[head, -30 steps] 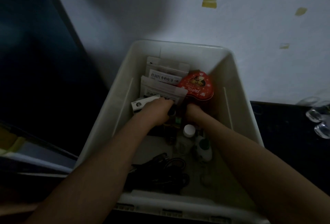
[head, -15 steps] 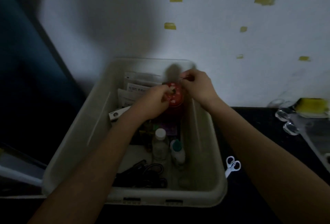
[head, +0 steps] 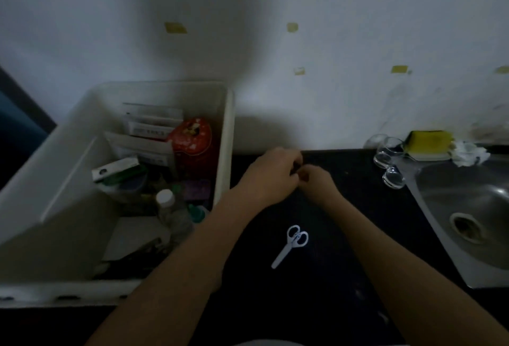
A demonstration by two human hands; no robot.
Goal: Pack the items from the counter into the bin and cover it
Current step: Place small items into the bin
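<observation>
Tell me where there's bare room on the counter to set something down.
Free: dark counter below the scissors, and between the hands and the sink. Crowded: the bin and the glasses by the sponge.

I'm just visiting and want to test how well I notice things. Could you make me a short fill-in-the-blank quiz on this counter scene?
1. The white scissors lie on the dark ____, outside the bin.
2. The red tin stands inside the ____.
3. The left hand and right hand meet to the ____ of the bin.
4. The yellow sponge sits beside the metal ____.

Missing words: counter; bin; right; sink
</observation>
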